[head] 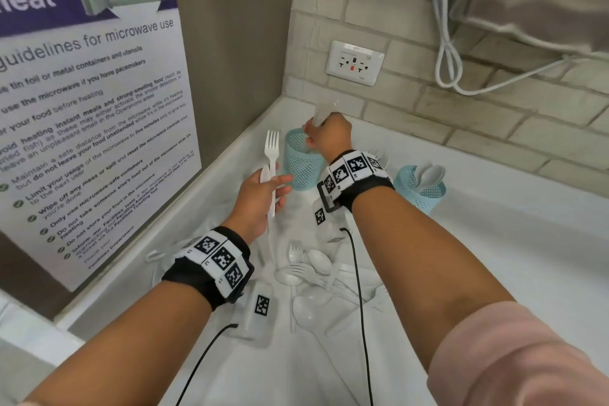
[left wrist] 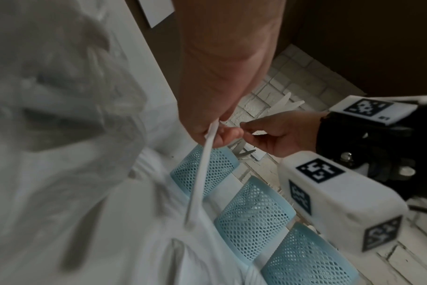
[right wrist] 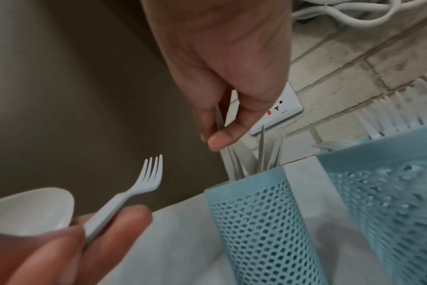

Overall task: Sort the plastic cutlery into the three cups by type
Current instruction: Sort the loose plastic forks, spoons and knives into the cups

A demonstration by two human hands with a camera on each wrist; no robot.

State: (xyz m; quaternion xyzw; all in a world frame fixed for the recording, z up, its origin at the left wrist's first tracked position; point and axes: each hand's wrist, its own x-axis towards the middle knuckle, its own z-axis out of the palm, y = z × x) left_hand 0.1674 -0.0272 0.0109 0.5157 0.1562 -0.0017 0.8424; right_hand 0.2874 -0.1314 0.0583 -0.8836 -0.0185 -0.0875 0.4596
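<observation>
My left hand [head: 273, 184] holds a white fork [head: 272, 148] and a white spoon [head: 264, 175] upright, left of the cups. In the right wrist view the fork [right wrist: 146, 179] and spoon [right wrist: 32, 210] sit in the left hand [right wrist: 85, 231]. My right hand [head: 309, 135] pinches a white knife [right wrist: 218, 119] over the leftmost blue mesh cup [head: 301, 165], which holds several knives [right wrist: 261, 154]. The middle cup [left wrist: 254, 217] holds forks [right wrist: 390, 119]; my right wrist hides it in the head view. The right cup [head: 420, 191] holds spoons [head: 431, 175].
A pile of loose white cutlery [head: 309, 273] lies on the white counter [head: 494, 241] between my forearms. A tiled wall with a socket [head: 355, 63] and a hanging white cable [head: 445, 53] stands behind the cups. A poster wall [head: 99, 109] closes the left side.
</observation>
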